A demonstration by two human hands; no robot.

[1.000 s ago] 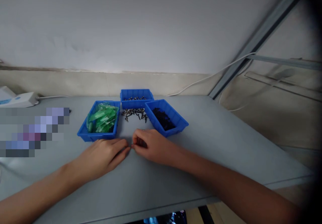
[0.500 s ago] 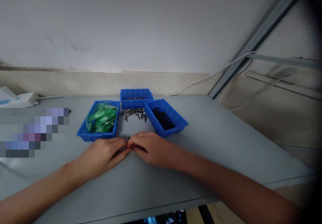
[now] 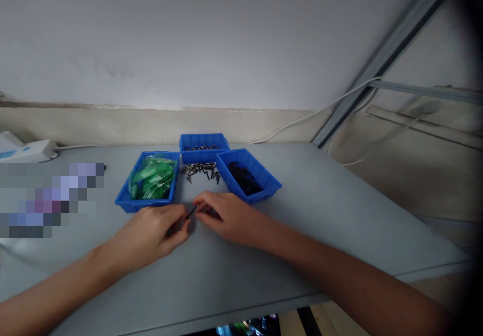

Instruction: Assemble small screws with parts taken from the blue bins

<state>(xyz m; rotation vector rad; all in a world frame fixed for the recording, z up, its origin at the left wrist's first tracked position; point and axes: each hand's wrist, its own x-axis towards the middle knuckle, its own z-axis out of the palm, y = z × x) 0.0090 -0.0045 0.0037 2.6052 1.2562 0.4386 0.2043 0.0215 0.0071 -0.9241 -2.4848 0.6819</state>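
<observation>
My left hand (image 3: 158, 230) pinches a thin black rod-like piece (image 3: 191, 212) between thumb and fingertips, its free end slanting up to the right. Just right of that end is my right hand (image 3: 222, 218), thumb and index finger parted, with nothing visible held between them. Beyond the hands lies a loose pile of small dark parts with shiny ends (image 3: 199, 169); their exact kind is too small to make out. A blue bin of black pieces (image 3: 269, 187) stands behind my right hand. Behind my left hand is a blue bin (image 3: 141, 206) with green plastic packets (image 3: 154, 175).
A third blue bin (image 3: 204, 157) holds more small shiny parts, near the wall. White power strips (image 3: 35, 151) with a cable lie at the far left, beside a blurred-out patch. A metal frame post (image 3: 350, 99) rises at the right. The grey table's front edge (image 3: 226, 316) runs below my arms.
My fingertips were together and have now parted, the right hand drawing slightly up and away. The black piece shows more fully in my left fingers. The bins have not moved.
</observation>
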